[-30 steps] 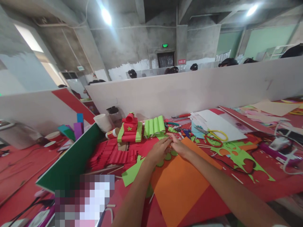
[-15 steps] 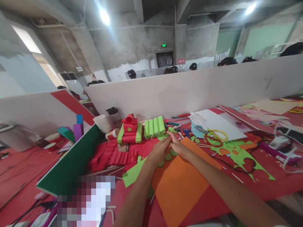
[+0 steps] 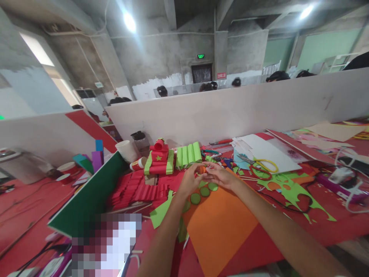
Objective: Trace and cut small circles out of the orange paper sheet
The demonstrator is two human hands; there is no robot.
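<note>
Both my hands meet above the far part of an orange sheet (image 3: 221,227). My left hand (image 3: 191,179) curves its thumb and fingers around a small orange piece (image 3: 203,169), seemingly paper. My right hand (image 3: 220,175) brings its fingertips to the same piece from the other side; its exact shape is partly hidden by fingers. Just below the hands, several round green discs (image 3: 195,198) lie in a row along the sheet's upper left edge. A red and green paper model with a star (image 3: 158,158) stands beyond my left hand, beside a folded light-green paper strip (image 3: 188,155).
Scissors with yellow and red handles (image 3: 262,165) lie at right, near cut green paper scraps (image 3: 296,192). Pleated red paper (image 3: 138,191) and a leaning green board (image 3: 89,196) are at left. A white partition (image 3: 201,113) runs behind, with people's heads beyond it.
My hands have gone from pressed close together to more rounded, with a gap between them showing the orange piece. The green discs below are more exposed.
</note>
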